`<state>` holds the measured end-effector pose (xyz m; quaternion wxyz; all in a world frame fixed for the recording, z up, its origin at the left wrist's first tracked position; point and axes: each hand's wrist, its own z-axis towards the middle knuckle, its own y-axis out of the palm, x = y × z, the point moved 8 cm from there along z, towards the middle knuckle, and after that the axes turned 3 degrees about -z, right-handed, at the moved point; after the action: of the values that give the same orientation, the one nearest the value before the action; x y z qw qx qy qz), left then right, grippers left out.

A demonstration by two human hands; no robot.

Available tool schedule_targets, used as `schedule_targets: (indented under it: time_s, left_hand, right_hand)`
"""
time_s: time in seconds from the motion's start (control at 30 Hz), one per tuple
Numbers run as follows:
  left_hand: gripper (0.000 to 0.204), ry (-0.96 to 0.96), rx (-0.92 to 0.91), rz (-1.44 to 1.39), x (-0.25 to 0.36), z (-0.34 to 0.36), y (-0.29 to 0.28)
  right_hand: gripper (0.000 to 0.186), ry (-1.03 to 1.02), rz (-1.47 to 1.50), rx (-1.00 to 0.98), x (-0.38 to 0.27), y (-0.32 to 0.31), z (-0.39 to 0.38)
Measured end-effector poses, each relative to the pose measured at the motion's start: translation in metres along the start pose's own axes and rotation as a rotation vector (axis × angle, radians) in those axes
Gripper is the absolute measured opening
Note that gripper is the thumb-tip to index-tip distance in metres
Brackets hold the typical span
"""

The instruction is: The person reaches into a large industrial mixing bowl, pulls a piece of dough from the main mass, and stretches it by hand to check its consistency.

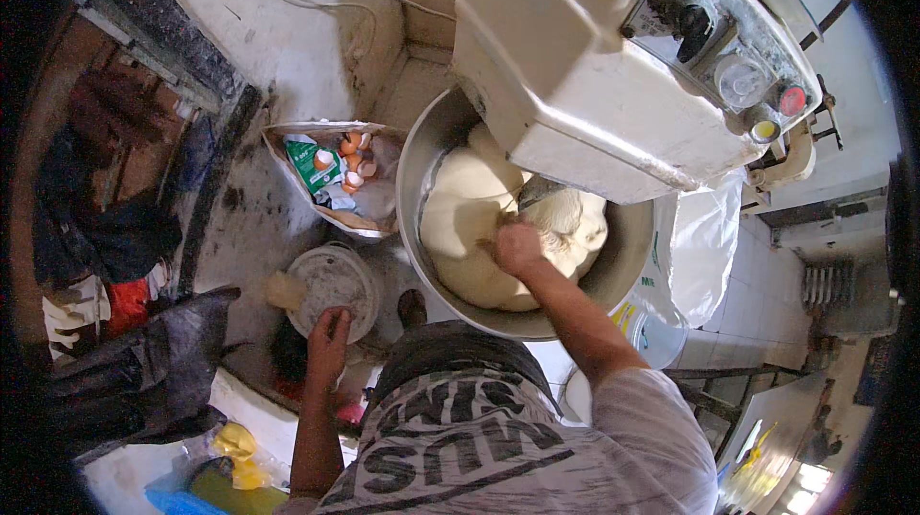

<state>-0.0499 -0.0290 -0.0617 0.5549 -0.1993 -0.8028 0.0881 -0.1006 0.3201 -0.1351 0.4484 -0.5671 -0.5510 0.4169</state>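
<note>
A large mass of pale dough (470,213) fills much of the steel mixer bowl (415,165). My right hand (518,247) reaches into the bowl with fingers curled against the dough, close to the metal mixing tool (540,191); its fingertips are partly hidden. Folds and lumps show in the dough to the right of this hand. My left hand (329,341) hangs low on the left with nothing visible in it, its fingers slightly bent and apart. Below that hand is a round whitish bucket or lid (335,280), dusty on top.
The mixer's cream head (565,65) overhangs the bowl, with a knob and red and yellow buttons on its panel. Left of the bowl stands an open paper sack (321,211) holding eggshells (355,160) and wrappers. A white plastic sack (704,251) is at the right.
</note>
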Motion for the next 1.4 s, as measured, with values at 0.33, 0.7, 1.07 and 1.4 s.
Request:
schedule_targets:
  time_s: [0.33,0.7,1.07,1.4]
  left_hand:
    - [0.023,-0.072,0.015,-0.056,-0.034,-0.001,-0.006]
    - [0.028,-0.042,0.003,0.034,0.003,0.011,-0.003]
    - [0.025,-0.084,0.034,0.027,-0.020,0.005,-0.012]
    - [0.023,-0.040,0.022,-0.010,-0.017,0.004,-0.010]
  right_hand:
    - [0.019,-0.281,0.111,-0.160,-0.027,0.043,-0.035]
    - [0.036,0.244,1.111,0.176,0.019,0.035,0.007]
    - [0.084,0.361,0.285,-0.264,-0.059,0.063,0.024]
    - [0.025,0.200,0.220,-0.557,-0.003,0.083,-0.017]
